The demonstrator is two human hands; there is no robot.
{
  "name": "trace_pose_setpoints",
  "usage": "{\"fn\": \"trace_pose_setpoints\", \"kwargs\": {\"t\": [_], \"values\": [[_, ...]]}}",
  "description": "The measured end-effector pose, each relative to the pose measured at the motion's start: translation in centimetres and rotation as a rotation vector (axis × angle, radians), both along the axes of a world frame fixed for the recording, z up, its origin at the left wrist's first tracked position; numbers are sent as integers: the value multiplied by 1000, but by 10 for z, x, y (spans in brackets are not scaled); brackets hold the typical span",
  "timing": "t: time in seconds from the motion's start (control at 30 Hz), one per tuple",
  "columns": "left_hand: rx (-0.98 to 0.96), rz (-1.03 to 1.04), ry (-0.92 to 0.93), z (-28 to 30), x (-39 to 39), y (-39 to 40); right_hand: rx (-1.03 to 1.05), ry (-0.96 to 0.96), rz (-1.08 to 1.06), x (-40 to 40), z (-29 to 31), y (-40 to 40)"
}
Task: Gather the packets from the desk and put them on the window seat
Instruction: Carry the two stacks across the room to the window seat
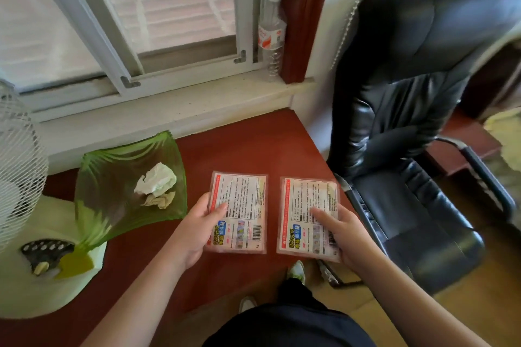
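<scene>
Two flat printed packets are held side by side above the red-brown desk (248, 146). My left hand (194, 229) grips the left packet (242, 203) along its left edge, thumb on top. My right hand (341, 231) grips the right packet (307, 205) at its lower right corner, thumb across the print. Both packets show text, a barcode and a blue-and-yellow label, back side up. The pale window seat (180, 110) runs behind the desk, below the window frame.
A green glass dish (110, 177) holding crumpled tissue sits on the desk's left. A white fan (19, 166) stands at the far left. A plastic bottle (272, 34) stands in the sill's corner. A black office chair (417, 121) is at the right.
</scene>
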State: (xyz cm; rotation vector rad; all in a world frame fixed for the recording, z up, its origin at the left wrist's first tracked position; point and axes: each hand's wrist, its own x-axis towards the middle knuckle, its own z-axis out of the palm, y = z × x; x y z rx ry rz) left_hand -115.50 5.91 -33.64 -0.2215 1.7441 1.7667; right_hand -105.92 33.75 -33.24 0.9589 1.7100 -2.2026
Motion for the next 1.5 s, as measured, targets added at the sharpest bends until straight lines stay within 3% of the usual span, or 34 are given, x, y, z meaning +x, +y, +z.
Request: {"fn": "trace_pose_setpoints", "kwargs": {"t": [0.23,0.63,1.5], "values": [[-11,-273,38,2,-1,43,-17,-50,-286,65,8,17],[36,-753,31,14,47,174,4,52,-682,209,22,55],[43,-1311,115,43,329,390,8,193,-1246,529,20,105]]}}
